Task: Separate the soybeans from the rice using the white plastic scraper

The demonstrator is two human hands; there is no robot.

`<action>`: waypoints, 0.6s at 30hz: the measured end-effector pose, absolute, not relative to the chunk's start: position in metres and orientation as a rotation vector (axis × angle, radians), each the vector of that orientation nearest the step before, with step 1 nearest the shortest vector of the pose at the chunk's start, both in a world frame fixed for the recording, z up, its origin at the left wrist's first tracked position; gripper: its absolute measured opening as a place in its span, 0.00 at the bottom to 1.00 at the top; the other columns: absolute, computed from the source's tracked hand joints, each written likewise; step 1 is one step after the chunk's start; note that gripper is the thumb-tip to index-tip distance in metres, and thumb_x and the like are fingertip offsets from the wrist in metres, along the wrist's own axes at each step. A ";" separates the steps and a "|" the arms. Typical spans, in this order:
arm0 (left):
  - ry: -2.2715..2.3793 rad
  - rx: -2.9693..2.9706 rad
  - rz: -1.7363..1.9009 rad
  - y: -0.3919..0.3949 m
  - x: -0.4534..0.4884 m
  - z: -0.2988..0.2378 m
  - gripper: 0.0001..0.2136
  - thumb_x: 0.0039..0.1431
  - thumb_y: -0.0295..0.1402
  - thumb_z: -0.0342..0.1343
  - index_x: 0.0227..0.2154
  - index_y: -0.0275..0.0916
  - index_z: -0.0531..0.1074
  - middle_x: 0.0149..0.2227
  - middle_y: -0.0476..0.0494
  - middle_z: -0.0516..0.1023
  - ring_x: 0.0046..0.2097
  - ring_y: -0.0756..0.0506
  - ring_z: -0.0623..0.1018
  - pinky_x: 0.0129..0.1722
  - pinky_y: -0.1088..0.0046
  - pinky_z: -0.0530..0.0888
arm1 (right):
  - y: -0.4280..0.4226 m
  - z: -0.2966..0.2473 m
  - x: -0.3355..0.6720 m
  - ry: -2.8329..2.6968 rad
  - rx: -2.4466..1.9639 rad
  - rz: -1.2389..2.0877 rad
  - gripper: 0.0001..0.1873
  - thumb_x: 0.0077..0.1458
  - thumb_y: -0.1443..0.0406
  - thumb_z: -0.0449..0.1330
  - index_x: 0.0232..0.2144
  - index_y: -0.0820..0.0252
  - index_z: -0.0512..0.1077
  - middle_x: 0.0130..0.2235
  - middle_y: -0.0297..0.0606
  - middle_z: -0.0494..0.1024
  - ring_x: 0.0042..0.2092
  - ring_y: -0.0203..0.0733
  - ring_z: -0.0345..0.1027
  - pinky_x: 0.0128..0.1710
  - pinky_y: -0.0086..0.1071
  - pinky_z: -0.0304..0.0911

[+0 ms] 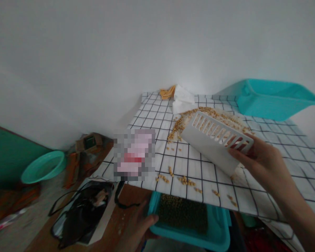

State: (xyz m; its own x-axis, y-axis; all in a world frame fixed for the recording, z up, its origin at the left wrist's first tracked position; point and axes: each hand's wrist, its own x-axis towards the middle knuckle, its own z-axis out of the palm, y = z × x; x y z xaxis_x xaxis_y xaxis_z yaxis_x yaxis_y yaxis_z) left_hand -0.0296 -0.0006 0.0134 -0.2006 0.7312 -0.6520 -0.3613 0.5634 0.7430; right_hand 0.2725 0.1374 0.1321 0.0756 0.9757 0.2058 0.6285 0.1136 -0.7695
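Observation:
My right hand grips the slotted rim of a white plastic basket, tipped on its side on the checked tablecloth. A heap of yellow beans lies behind the basket, and loose beans are scattered toward the front edge. My left hand holds the left rim of a teal tub below the table's front edge. The tub holds dark greenish beans.
A second teal tub stands at the back right of the table. A white cloth and a yellow rag lie by the wall. On the left are a black bag, a teal bowl and clutter on the floor.

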 end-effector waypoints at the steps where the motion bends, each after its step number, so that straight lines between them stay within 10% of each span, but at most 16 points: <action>1: 1.476 0.336 1.034 -0.001 -0.029 0.011 0.28 0.39 0.32 0.69 0.48 0.38 0.75 0.33 0.42 0.86 0.30 0.39 0.83 0.21 0.70 0.77 | 0.137 0.132 0.274 -1.627 -1.592 0.588 0.21 0.51 0.57 0.64 0.48 0.56 0.74 0.42 0.40 0.84 0.42 0.51 0.79 0.36 0.39 0.75; 18: 1.461 0.416 0.994 0.002 -0.027 0.013 0.36 0.41 0.34 0.67 0.59 0.41 0.69 0.33 0.44 0.87 0.30 0.39 0.83 0.21 0.73 0.75 | 0.116 0.135 0.286 -1.516 -1.580 0.685 0.19 0.49 0.55 0.67 0.44 0.52 0.75 0.40 0.38 0.84 0.41 0.51 0.79 0.37 0.38 0.75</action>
